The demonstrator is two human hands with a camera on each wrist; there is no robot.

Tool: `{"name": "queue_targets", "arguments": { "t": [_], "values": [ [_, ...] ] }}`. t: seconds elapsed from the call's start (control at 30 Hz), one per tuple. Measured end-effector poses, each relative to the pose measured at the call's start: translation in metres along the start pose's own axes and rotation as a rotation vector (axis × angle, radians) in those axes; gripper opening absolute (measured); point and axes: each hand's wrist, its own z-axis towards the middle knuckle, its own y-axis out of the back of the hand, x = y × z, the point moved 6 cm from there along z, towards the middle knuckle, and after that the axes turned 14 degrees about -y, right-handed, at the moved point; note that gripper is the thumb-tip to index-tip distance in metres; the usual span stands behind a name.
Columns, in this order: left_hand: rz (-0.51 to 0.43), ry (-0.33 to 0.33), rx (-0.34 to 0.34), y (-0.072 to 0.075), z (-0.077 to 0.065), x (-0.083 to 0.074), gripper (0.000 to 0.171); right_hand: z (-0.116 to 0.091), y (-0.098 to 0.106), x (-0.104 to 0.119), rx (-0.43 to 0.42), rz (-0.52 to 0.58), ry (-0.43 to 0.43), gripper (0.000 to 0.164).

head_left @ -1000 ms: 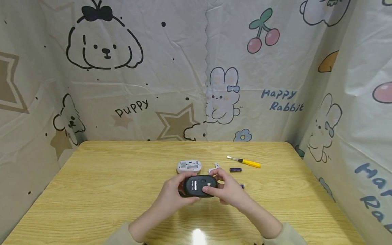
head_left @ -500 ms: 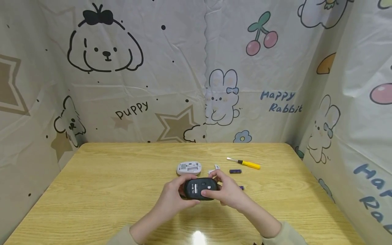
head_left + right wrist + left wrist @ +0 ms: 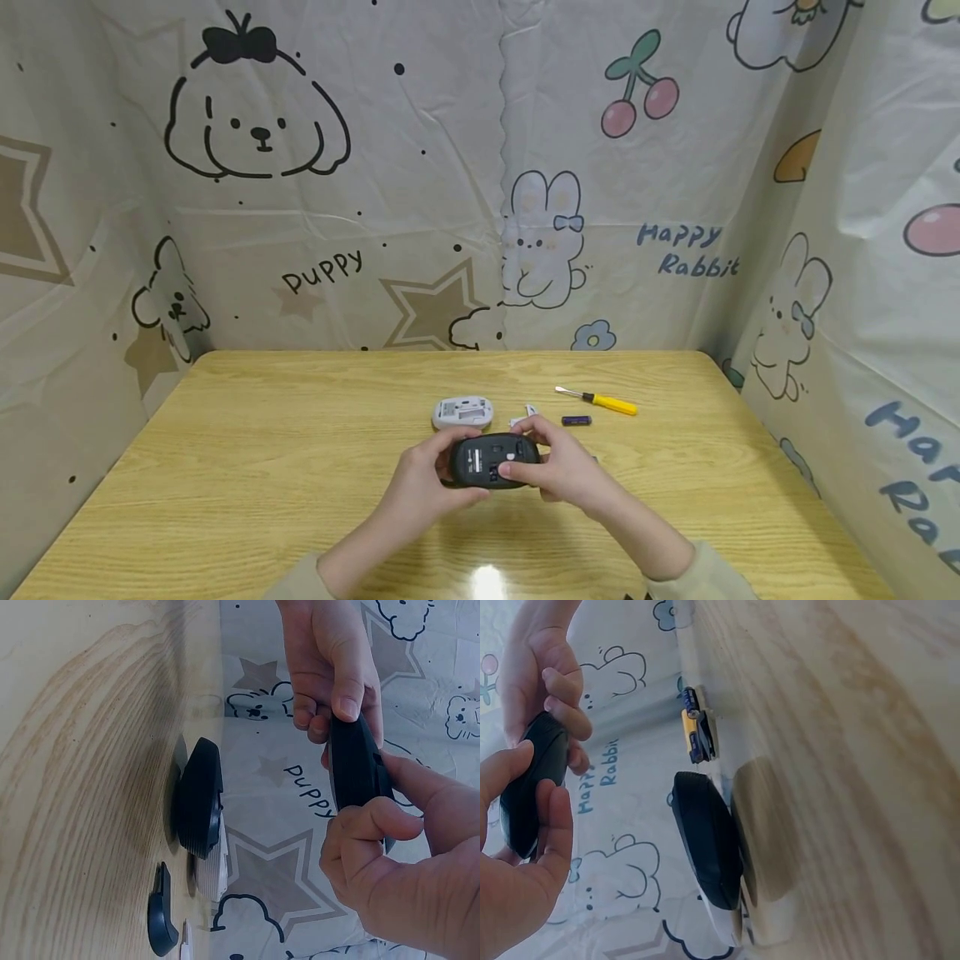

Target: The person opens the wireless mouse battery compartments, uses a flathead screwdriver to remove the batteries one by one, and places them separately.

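A black computer mouse [image 3: 487, 454] is held underside up above the table, its label showing. My left hand [image 3: 427, 471] grips its left end between thumb and fingers, and my right hand [image 3: 558, 467] holds the right end, thumb pressed on the underside. Dark recesses show near that thumb. In the right wrist view, the right fingers curl round the held mouse [image 3: 352, 761]. A second black mouse [image 3: 199, 799] rests on the table, mostly hidden behind the hands in the head view. Behind it lies a white mouse [image 3: 462, 412] with its battery compartment uncovered.
A small white cover [image 3: 523, 414] lies behind the right hand. Right of it are a dark battery [image 3: 577, 421] and a screwdriver with a yellow handle [image 3: 611, 403]. In the right wrist view, a small curved black piece [image 3: 160, 915] lies on the table [image 3: 262, 433]. Printed cloth [image 3: 337, 192] encloses the back and sides.
The right thumb has shifted slightly along the underside, and recesses by it have come into view. Behind the right hand, a battery end is now mostly covered. The left hand keeps its grip.
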Motion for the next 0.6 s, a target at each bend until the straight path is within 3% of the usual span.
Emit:
{"name": "queue_targets", "arguments": {
  "t": [0.33,0.6],
  "values": [
    [0.031,0.017,-0.021,0.006,0.0,-0.004,0.066,-0.003,0.006,0.005,0.006,0.083,0.06,0.05],
    [0.002,0.021,-0.031,0.007,0.0,-0.002,0.067,-0.005,0.011,0.004,-0.008,0.1,0.069,0.042]
  ]
}}
